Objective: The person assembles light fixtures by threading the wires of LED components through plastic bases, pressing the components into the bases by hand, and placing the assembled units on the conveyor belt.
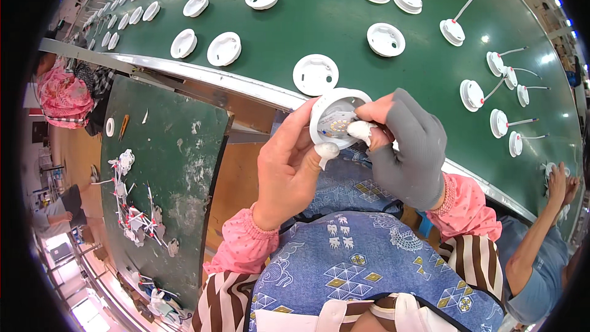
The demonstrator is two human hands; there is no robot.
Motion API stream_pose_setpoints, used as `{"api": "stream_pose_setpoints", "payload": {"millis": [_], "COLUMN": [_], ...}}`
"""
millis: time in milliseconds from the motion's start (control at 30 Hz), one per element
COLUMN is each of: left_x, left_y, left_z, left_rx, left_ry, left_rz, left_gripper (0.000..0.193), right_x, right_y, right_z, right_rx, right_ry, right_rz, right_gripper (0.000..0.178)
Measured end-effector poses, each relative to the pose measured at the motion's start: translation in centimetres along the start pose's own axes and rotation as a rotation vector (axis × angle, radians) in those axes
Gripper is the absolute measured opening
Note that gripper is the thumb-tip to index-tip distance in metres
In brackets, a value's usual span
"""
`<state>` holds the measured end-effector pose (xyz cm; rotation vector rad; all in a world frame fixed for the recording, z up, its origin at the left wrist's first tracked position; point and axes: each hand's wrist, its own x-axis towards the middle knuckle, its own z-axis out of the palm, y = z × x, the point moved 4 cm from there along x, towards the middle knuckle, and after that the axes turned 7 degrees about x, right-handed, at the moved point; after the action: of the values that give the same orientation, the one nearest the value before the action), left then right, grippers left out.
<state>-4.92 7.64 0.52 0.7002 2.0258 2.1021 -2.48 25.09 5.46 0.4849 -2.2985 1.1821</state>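
My left hand [281, 172] grips a white round lamp housing [315, 122] by its side, its open face tilted toward me. Inside it sits a pale LED board [337, 124] with small yellow chips. My right hand [410, 147], in a grey fingerless glove, reaches into the housing with thumb and forefinger closed at the board's edge. White wrapping covers both thumb tips. Just beyond the held piece, another white housing [315, 74] lies near the edge of the green bench [295, 31].
More white housings [224, 48] and several lamps with upright wires [453, 32] are spread over the bench. A lower green side table [184, 147] at left carries a tangle of red-and-white wire pieces [138, 215]. At far right, a co-worker's hands [560, 183] work at the bench.
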Motion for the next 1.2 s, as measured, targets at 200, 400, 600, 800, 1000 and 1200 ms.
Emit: {"api": "stream_pose_setpoints", "payload": {"millis": [200,400,600,800,1000,1200], "left_x": [0.6,1.4,1.3,1.0,1.9,2.0], "left_y": [0.5,0.3,-0.5,-0.4,-0.6,-0.8], "left_z": [1.0,1.0,0.6,0.8,1.3,0.5], "left_rx": [0.234,0.250,0.051,0.000,-0.011,0.011], "left_ry": [0.127,0.238,0.258,0.268,0.224,0.208], "left_rz": [0.057,-0.116,-0.240,-0.265,-0.230,-0.224], "left_gripper": [0.052,0.037,0.032,0.029,0.028,0.025], "right_x": [0.8,1.1,0.1,0.1,0.0,-0.2], "right_y": [0.5,0.6,1.4,1.3,2.3,2.5], "right_z": [0.7,0.8,1.0,0.8,1.5,2.8], "right_rx": [-0.046,-0.130,-0.120,0.020,0.193,0.280], "right_ry": [0.004,0.023,-0.025,0.025,-0.052,-0.072], "right_rz": [0.112,0.071,0.157,0.216,0.291,0.434], "right_gripper": [0.017,0.017,0.021,0.029,0.029,0.026]}}
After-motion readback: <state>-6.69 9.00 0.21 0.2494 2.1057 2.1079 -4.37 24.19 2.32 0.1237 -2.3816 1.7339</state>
